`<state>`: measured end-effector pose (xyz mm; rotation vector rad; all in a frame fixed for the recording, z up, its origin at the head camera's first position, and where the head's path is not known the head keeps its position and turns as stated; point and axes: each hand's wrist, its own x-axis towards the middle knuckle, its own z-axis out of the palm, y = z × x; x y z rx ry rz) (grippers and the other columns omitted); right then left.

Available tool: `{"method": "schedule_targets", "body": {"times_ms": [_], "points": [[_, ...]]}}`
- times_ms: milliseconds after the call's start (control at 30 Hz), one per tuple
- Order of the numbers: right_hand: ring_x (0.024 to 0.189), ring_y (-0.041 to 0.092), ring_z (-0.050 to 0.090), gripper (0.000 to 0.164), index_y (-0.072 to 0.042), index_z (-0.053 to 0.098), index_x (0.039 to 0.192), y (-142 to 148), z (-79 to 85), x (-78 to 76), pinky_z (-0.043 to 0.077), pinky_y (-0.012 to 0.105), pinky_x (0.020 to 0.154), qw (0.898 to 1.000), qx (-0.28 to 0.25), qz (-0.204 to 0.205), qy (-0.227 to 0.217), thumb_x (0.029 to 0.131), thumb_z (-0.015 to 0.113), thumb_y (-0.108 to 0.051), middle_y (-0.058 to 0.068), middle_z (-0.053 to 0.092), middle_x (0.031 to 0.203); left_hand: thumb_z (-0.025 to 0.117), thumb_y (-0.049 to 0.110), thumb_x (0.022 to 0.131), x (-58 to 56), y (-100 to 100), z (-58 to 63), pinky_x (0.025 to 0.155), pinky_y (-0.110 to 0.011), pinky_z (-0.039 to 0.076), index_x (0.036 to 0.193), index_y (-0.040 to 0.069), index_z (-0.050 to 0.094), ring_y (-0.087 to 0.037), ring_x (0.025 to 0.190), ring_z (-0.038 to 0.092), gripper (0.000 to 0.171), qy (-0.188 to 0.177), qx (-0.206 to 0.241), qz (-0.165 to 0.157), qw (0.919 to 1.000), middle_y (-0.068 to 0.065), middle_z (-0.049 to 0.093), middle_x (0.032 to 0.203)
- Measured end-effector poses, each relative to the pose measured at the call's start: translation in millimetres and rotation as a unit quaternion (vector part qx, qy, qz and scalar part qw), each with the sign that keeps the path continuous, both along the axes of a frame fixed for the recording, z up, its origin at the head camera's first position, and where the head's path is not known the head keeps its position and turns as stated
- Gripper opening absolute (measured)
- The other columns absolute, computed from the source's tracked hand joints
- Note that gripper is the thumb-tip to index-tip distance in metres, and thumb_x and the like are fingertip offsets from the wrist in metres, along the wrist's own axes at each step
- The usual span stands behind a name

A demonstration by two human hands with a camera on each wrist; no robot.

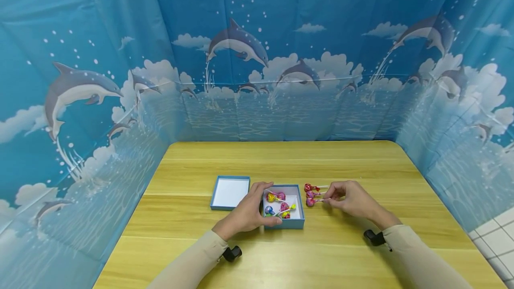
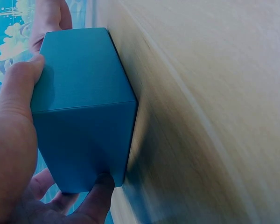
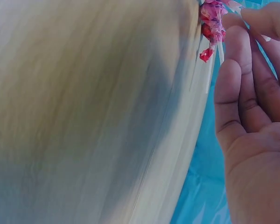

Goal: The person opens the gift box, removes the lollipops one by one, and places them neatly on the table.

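Observation:
A blue open-topped box [image 1: 287, 224] stands on the table with several wrapped lollipops [image 1: 285, 207] inside, in pink, yellow and blue wrappers. My left hand [image 1: 247, 208] grips the box's left end, thumb on the near wall and fingers round to the far side; the left wrist view shows the blue box [image 2: 84, 70] close up between them. To the right of the box, three lollipops lie in a column, heads toward it. My right hand [image 1: 350, 197] pinches the stick of the nearest, a pink lollipop [image 1: 310, 202]. Above it are another pink one [image 1: 311, 194] and a red one [image 1: 308, 187].
A shallow blue lid [image 1: 230, 193], white inside, lies left of the box. The yellow wooden table [image 1: 281, 159] meets a dolphin-print curtain [image 1: 257, 115] at its back and sides. White floor tiles [image 1: 495, 240] show at the lower right.

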<state>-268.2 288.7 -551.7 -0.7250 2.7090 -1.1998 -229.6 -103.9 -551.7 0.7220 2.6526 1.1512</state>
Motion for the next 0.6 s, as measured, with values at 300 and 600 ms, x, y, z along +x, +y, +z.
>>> {"method": "schedule_targets", "body": {"times_ms": [300,600], "points": [[0.078,0.003,0.066,0.010,-0.013,0.084,0.103,5.0,-1.9,-0.3,0.058,0.024,0.067,1.000,0.023,-0.004,0.004,0.101,0.088,-0.003,-0.004,0.081,0.095,0.097,0.054,0.096,-0.2,0.1,-0.4,0.136,-0.061,0.049,0.184,0.015,0.032,-0.038,0.162,0.054,0.116,0.002,-0.004,0.001,1.0000,-0.016,0.037,0.184],[0.079,0.001,0.066,0.015,-0.022,0.084,0.102,7.7,-5.0,-1.9,0.060,0.024,0.070,0.999,0.044,0.001,0.021,0.102,0.090,-0.009,-0.010,0.078,0.092,0.097,0.053,0.096,-0.4,0.8,-0.8,0.136,-0.061,0.049,0.184,0.015,0.032,-0.038,0.161,0.055,0.116,-0.004,-0.003,0.003,1.0000,-0.015,0.037,0.184]]}}
